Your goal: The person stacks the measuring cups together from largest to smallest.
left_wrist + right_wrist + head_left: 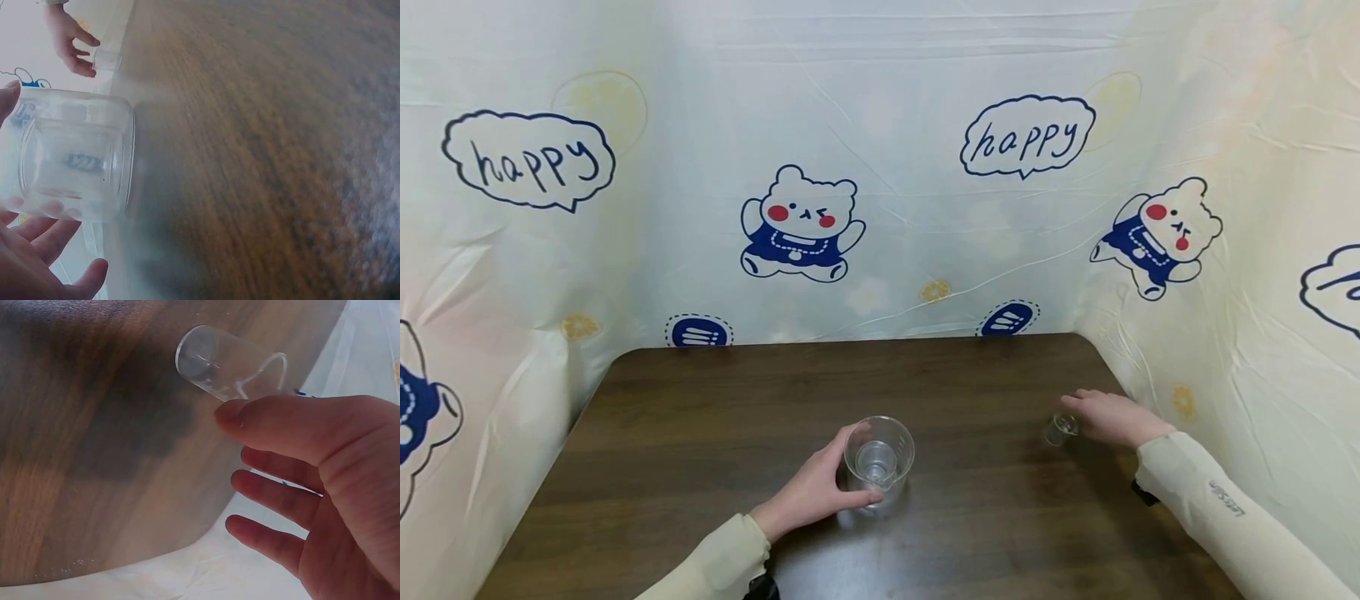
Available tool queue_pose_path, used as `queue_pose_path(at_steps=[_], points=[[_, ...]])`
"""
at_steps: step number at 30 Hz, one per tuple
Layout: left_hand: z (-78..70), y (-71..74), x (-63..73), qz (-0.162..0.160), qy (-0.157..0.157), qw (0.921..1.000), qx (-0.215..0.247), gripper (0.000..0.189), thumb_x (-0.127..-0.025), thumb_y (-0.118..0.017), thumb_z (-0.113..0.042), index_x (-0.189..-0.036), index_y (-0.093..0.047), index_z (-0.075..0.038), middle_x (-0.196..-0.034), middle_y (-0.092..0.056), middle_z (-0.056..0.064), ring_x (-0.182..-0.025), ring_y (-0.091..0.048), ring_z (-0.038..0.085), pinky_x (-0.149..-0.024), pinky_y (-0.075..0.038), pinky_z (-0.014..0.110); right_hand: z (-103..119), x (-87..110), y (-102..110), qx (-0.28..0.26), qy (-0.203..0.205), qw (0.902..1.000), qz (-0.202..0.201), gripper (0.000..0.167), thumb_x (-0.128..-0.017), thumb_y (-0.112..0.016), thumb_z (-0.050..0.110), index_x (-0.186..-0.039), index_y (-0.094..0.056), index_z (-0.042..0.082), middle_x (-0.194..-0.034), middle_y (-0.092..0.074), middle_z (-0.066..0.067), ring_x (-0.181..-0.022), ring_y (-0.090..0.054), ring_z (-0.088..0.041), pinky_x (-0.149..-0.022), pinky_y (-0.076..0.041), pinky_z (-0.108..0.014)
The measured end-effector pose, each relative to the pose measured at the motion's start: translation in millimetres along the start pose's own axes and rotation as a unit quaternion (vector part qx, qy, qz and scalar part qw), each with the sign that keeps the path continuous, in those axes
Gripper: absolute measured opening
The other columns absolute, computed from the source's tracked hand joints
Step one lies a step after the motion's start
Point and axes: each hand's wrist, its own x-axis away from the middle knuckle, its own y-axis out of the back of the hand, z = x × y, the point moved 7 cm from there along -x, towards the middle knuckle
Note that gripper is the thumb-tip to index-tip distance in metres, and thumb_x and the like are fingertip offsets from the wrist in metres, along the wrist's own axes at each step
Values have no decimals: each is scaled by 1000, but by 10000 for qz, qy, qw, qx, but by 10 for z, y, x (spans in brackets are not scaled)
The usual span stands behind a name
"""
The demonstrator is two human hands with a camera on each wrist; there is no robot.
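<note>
Near the middle of the table, my left hand [816,492] grips a large clear glass beaker [901,454], thumb on the near side and fingers round the far side. A smaller clear glass vessel [876,461] sits inside it, also visible through the wall in the left wrist view. At the right, my right hand [1116,417] is over a small clear beaker [1060,429] that stands on the table. In the right wrist view the thumb [234,415] overlaps this small beaker's side near its rim; three other fingers spread loosely below, apart from the glass.
The brown wooden table [715,417] has rounded far corners. Behind it and at both sides hangs a pale curtain [910,250] printed with bears and "happy" bubbles. The right hand and small beaker are close to the table's right edge.
</note>
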Motion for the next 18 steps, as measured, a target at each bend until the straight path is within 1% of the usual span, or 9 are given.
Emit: queue_pose_path(at_steps=[2,4,9,12,15,18], points=[[4,-8,0,16,32,10000,18,92,-80,-90,-44,-155,-38,-28,-150,-55,-4,-137,-53,17,-111,-43,50,-13,-6,-30,19,-2,10000,23,42,-81,-81,-3,-121,-68,4,-105,-69,-14,-88,-69,-31,-76,-59,-49],[-2,-6,0,8,20,10000,36,92,-80,-90,-44,-155,-38,-28,-151,-54,-4,-137,-53,18,-110,-43,51,-23,-14,-54,55,-26,10000,44,42,-81,-81,-2,-121,-68,3,-108,-70,-17,-91,-70,-34,-77,-59,-51],[-10,-2,1,-16,-64,10000,23,94,-80,-89,-49,-155,-38,-27,-150,-55,-3,-137,-53,19,-110,-44,51,-18,-21,-83,64,-79,9999,102,43,-82,-82,-1,-122,-67,-1,-113,-69,-27,-99,-69,-44,-82,-57,-56],[-3,-10,1,-7,-44,10000,0,94,-80,-89,-51,-155,-38,-28,-150,-55,-4,-137,-53,18,-111,-43,51,-14,-19,-97,35,-116,9998,127,44,-82,-82,0,-123,-67,-3,-116,-68,-31,-102,-69,-47,-84,-57,-58],[8,-15,-1,1,-13,10000,-3,95,-79,-89,-51,-155,-38,-28,-151,-54,-4,-138,-52,17,-112,-43,50,-10,-24,-113,-15,-120,9998,149,45,-83,-83,1,-124,-67,-3,-117,-69,-30,-104,-68,-47,-85,-57,-57],[8,-16,-4,-12,-46,10000,-23,94,-80,-90,-48,-155,-38,-28,-151,-54,-3,-138,-53,18,-111,-43,51,-6,-35,-126,-69,-67,9998,158,44,-83,-83,1,-124,-67,-1,-117,-69,-28,-105,-68,-46,-85,-57,-57]])
